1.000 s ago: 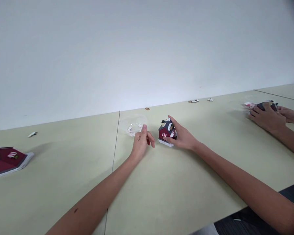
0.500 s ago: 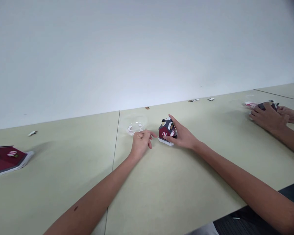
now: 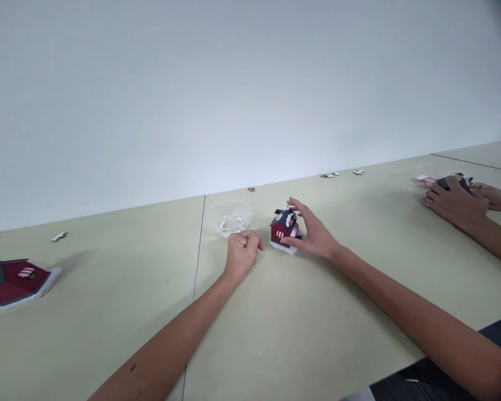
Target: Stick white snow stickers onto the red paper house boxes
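A small model house (image 3: 280,227) with dark red walls, a dark roof and a white base stands on the table. My right hand (image 3: 315,234) is around its right side, the thumb on the front wall and the forefinger raised by the roof. Left of the house, my left hand (image 3: 242,250) is closed with its fingers curled in, and whatever it may hold is hidden. Just behind that hand sits a clear plastic bowl (image 3: 234,213) with small white pieces in it.
At the left edge stands a larger red model house (image 3: 19,284), with a white piece (image 3: 59,236) behind it. Small pieces (image 3: 329,175) lie along the wall, one of them brown (image 3: 251,189). To the right, another person's hands (image 3: 459,203) hold a dark-roofed model.
My left hand's fingers have curled in from a looser, more outstretched pose. The right forefinger has lifted slightly from the roof. The view has tilted slightly.
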{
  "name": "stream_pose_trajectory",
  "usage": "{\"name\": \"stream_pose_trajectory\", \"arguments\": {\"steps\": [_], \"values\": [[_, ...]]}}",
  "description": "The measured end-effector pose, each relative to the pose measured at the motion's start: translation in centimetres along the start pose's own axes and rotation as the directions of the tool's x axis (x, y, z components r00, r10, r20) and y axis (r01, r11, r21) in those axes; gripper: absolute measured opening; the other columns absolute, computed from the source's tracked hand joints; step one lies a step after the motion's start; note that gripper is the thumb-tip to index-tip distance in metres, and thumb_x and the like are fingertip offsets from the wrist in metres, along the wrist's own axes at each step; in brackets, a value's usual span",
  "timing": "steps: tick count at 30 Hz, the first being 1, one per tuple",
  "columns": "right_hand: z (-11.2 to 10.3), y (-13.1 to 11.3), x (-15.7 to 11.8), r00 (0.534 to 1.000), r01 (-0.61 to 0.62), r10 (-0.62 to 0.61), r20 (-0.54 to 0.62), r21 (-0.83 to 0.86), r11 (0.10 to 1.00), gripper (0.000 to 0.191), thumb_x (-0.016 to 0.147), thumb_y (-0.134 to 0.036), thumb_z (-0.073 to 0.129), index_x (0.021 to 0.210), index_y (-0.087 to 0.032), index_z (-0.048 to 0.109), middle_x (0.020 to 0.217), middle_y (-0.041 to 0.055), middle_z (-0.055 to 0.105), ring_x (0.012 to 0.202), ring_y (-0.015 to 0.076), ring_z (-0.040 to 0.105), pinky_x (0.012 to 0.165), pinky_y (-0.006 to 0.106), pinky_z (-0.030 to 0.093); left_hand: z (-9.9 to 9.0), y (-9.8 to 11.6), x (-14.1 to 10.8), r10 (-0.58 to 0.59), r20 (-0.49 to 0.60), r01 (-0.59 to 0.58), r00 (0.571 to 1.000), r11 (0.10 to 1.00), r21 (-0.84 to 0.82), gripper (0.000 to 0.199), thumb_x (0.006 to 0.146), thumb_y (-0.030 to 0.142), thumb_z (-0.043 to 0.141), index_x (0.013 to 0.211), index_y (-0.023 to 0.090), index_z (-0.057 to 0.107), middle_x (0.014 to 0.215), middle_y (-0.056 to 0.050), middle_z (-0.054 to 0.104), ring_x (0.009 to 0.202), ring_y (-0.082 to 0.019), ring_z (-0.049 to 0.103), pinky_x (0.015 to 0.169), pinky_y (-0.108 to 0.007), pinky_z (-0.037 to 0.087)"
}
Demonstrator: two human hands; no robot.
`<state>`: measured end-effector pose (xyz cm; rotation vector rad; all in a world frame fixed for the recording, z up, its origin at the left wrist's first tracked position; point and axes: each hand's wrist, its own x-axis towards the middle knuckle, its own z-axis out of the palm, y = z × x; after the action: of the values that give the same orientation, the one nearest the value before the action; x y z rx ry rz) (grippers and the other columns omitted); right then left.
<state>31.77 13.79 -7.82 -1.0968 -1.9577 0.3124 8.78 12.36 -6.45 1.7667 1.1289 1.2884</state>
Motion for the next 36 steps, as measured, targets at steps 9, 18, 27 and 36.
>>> {"name": "stream_pose_trajectory", "arguments": {"steps": [9, 18, 27, 36], "values": [[-0.54, -0.28, 0.13, 0.924, 0.149, -0.161, -0.348, -0.06, 0.987, 0.019, 0.094, -0.036, 0.058, 0.109, -0.026, 0.063, 0.106, 0.0094, 0.065, 0.104, 0.0263, 0.062, 0.09, 0.046, 0.053, 0.34, -0.45, 0.32, 0.086, 0.122, -0.089, 0.989, 0.996, 0.02, 0.042, 0.098, 0.045, 0.045, 0.075, 0.017, 0.067, 0.069, -0.003, 0.065, 0.063, -0.014, 0.057, 0.064, -0.026, 0.044], [-0.57, -0.34, 0.1, 0.936, 0.181, -0.19, -0.296, -0.057, 0.982, 0.021, 0.095, -0.033, 0.054, 0.11, -0.026, 0.067, 0.104, 0.0095, 0.065, 0.098, 0.0256, 0.064, 0.085, 0.045, 0.055, 0.93, -0.77, 0.49, 0.079, 0.213, -0.106, 0.974, 0.987, 0.121, 0.027, 0.094, 0.043, 0.054, 0.097, 0.02, 0.068, 0.068, 0.001, 0.062, 0.061, -0.013, 0.053, 0.058, -0.023, 0.038], [-0.31, -0.24, 0.26, 0.939, 0.168, -0.174, -0.296, -0.046, 0.985, 0.018, 0.094, -0.034, 0.057, 0.108, -0.027, 0.067, 0.102, 0.0085, 0.065, 0.094, 0.0242, 0.064, 0.083, 0.043, 0.056, 0.98, -1.0, 0.25, 0.079, 0.226, -0.155, 0.971, 0.926, 0.343, 0.026, 0.089, 0.047, 0.061, 0.104, 0.026, 0.064, 0.072, 0.003, 0.066, 0.063, -0.015, 0.057, 0.062, -0.025, 0.039], [-0.18, -0.4, 0.28, 0.937, 0.174, -0.186, -0.296, -0.064, 0.983, 0.015, 0.094, -0.033, 0.058, 0.104, -0.027, 0.068, 0.1, 0.0084, 0.065, 0.093, 0.024, 0.064, 0.081, 0.042, 0.056, 0.95, -0.71, 0.06, 0.071, 0.205, -0.156, 0.976, 0.886, 0.437, 0.028, 0.089, 0.051, 0.06, 0.103, 0.027, 0.062, 0.073, 0.004, 0.068, 0.065, -0.016, 0.062, 0.061, -0.027, 0.039]]}}
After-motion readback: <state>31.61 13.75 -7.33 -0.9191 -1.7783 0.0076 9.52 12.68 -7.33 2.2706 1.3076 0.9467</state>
